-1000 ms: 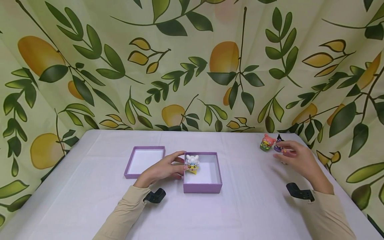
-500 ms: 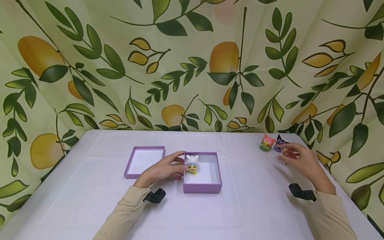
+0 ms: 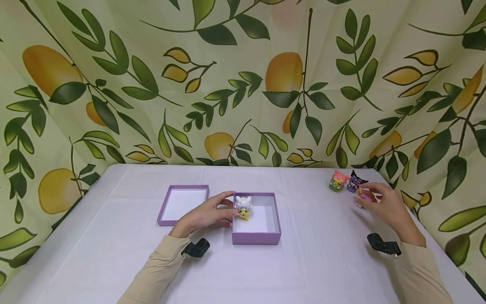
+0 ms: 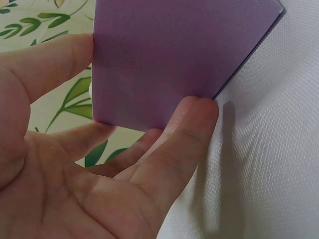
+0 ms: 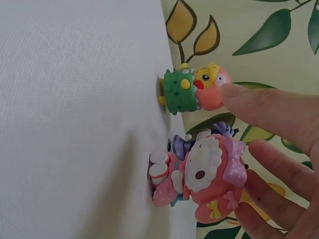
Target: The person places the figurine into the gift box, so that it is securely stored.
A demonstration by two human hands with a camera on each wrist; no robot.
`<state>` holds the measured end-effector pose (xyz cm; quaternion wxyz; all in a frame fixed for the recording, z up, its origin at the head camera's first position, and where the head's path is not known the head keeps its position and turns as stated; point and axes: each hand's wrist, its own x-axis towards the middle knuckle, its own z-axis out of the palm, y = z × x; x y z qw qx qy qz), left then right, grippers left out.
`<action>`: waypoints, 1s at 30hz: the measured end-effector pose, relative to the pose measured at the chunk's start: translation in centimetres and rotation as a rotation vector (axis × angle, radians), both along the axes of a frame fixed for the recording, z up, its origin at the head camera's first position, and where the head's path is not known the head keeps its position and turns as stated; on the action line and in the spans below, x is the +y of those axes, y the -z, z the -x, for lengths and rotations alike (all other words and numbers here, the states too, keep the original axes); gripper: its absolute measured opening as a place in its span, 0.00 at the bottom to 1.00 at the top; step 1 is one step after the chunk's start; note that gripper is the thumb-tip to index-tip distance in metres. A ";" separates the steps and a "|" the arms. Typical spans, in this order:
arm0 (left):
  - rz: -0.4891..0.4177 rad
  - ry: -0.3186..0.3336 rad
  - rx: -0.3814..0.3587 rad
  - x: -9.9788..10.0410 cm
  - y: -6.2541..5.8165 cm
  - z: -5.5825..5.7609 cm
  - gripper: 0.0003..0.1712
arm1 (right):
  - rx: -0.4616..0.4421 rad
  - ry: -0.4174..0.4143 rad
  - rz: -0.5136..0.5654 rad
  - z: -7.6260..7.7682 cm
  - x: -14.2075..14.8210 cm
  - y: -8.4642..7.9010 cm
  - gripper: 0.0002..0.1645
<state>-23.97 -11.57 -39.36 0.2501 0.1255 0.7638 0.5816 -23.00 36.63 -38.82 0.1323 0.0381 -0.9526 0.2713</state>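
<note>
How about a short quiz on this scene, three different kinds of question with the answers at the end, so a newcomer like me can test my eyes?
1. Multiple choice: which hand touches the deep purple box?
A) only the right
B) only the left
C) both

2. True or false: the white-capped figurine is in the shallow purple tray.

3. Short answer: what colour is the bow on the pink figurine by the right hand?

Key:
1. B; the left hand has its fingers against the box's side.
2. False; the white-capped figurine is inside the deep purple box.
3. Lilac, with pale dots.
</note>
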 end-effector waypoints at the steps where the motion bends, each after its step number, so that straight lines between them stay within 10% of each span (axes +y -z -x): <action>1: -0.001 0.001 0.000 0.0 0.0 0.0 0.43 | -0.002 0.001 0.001 0.0 0.0 0.1 0.30; 30: 0.008 0.013 0.013 -0.1 0.0 0.0 0.43 | -0.130 0.048 0.042 0.4 1.1 2.0 0.38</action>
